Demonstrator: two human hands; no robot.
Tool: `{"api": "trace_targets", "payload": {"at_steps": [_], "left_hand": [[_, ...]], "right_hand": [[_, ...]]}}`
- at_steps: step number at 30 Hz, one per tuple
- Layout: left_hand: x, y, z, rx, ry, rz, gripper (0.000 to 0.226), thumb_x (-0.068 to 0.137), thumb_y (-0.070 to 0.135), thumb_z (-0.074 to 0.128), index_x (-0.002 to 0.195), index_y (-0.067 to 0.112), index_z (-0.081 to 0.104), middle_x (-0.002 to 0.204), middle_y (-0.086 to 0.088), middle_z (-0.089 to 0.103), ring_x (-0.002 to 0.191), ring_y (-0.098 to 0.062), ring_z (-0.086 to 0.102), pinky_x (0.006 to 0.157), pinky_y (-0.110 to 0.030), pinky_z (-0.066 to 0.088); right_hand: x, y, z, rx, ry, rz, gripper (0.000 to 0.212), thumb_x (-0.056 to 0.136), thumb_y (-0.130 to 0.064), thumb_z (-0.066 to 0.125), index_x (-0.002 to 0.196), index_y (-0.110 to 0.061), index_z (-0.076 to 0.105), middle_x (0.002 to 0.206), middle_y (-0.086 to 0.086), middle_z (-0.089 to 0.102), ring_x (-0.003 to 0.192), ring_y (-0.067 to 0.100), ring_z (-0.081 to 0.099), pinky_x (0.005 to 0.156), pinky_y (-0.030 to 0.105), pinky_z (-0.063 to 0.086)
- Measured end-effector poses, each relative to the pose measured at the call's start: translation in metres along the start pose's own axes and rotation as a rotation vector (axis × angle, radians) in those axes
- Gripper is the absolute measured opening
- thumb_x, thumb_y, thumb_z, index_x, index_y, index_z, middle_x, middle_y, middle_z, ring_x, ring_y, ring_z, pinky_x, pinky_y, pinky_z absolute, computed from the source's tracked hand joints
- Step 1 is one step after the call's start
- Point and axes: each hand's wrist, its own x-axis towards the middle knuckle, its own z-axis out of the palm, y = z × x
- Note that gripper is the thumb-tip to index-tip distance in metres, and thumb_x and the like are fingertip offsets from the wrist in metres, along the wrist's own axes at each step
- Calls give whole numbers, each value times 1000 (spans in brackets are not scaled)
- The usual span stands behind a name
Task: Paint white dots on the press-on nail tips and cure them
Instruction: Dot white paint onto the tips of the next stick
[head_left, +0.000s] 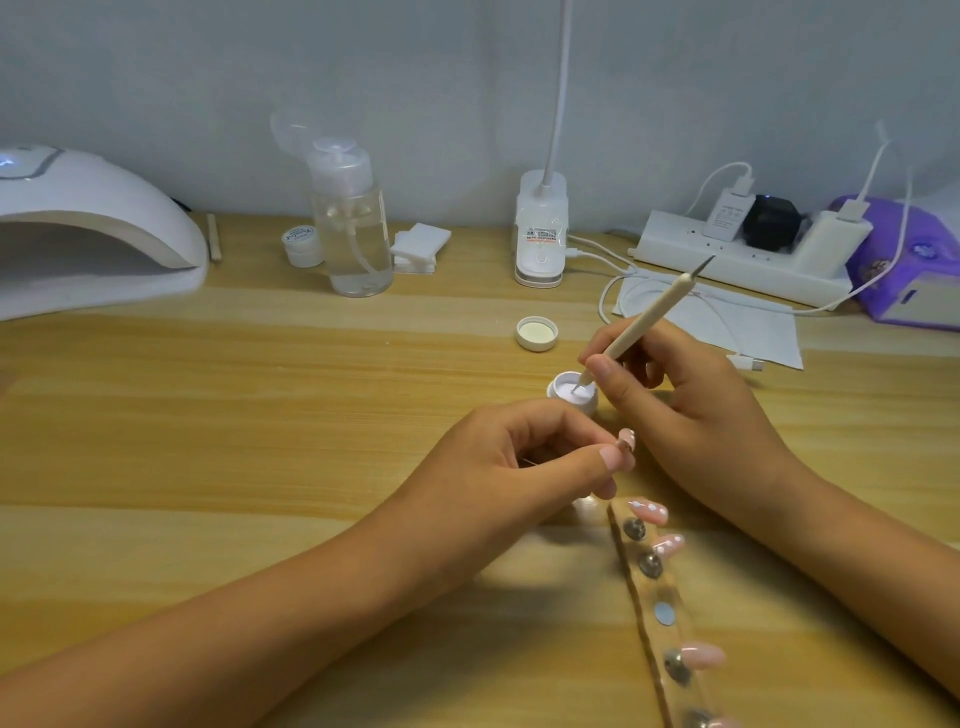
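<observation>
R hand is dipping the pinched slim cream dotting pen in small white paint pot for loading, L hand is pinching pink nail tip nearby, ready for dots

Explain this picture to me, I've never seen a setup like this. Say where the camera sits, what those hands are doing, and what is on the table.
There is no machine here: one camera worn on a person's head looks down at their two bare hands over a wooden table. The left hand pinches a pink nail tip in its fingers. The right hand grips a dotting pen, its lower point dipped in an open jar of white gel; a loose lid lies behind it. A clear strip by the right forearm carries more tips: two dotted tips and a plain tip. At far left stands a white curing lamp; along the wall are a pump bottle, cotton pads and a power strip.
</observation>
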Motion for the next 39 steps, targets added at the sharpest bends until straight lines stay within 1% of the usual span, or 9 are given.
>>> {"api": "trace_targets", "payload": {"at_steps": [5, 8, 11, 14, 18, 23, 28, 36, 39], "left_hand": [[0, 0, 0, -6, 2, -5, 14, 77, 43, 65, 83, 33, 73, 90, -2, 73, 80, -17, 60, 75, -38, 47], [1, -1, -1, 2, 8, -10, 10, 81, 41, 65, 85, 35, 73, 93, 0, 74, 84, -14, 64, 78, -33, 49], [1, -1, -2, -8, 26, -8, 11, 85, 33, 64, 88, 36, 74, 98, 0, 74, 92, -15, 67, 80, -23, 50], [1, -1, -3, -21, 38, -16, 15, 84, 28, 63, 94, 30, 74, 98, 3, 75, 101, -17, 66, 84, -19, 49], [1, 0, -3, -32, 38, -17, 16, 84, 28, 63, 95, 27, 74, 94, 4, 75, 93, -7, 66, 85, -18, 48], [1, 2, -2, -106, 40, 4, 13, 86, 26, 67, 95, 20, 75, 87, 0, 75, 83, -4, 65, 74, -13, 49], [1, 1, -2, -129, 55, 13, 19, 82, 25, 63, 94, 16, 75, 84, -3, 74, 79, -5, 65, 72, -14, 50], [1, 4, -3, -133, 76, 24, 18, 81, 26, 66, 92, 15, 76, 80, -1, 74, 72, -2, 61, 68, -12, 47], [1, 5, -2, -129, 83, 21, 16, 79, 27, 66, 88, 19, 77, 79, 0, 73, 71, -2, 61, 67, -12, 47]], "right_hand": [[0, 0, 0, 18, -11, 29, 5, 92, -32, 54, 93, -35, 57, 80, -17, 57, 75, 8, 50, 66, 11, 38], [-1, -2, -2, 105, 41, 68, 6, 95, -32, 57, 97, -29, 61, 86, -11, 62, 78, 8, 54, 67, 15, 44], [0, -4, -4, 321, 143, 138, 15, 89, -30, 59, 99, -19, 64, 83, -9, 66, 76, 5, 59, 70, 17, 47], [-1, -6, -8, 529, 231, 174, 12, 83, -27, 64, 91, -18, 64, 74, -9, 63, 71, 5, 57, 70, 16, 48], [-3, -5, -10, 815, 231, 313, 12, 80, -21, 76, 78, -25, 64, 71, -8, 61, 66, 5, 56, 71, 25, 53], [-4, -11, -10, 1059, 224, 380, 18, 80, -9, 62, 70, -19, 50, 58, -6, 44, 52, 5, 41, 72, 33, 57], [-6, -18, -10, 1095, 175, 387, 27, 83, -12, 56, 61, -19, 42, 53, -4, 32, 50, 8, 29, 69, 35, 58], [-6, -22, -8, 1073, 170, 357, 29, 83, -14, 58, 58, -18, 44, 52, -1, 35, 46, 7, 37, 70, 37, 59], [-7, -22, -8, 1062, 127, 360, 29, 82, -13, 59, 57, -19, 45, 51, 0, 37, 48, 8, 37, 63, 32, 58]]}}
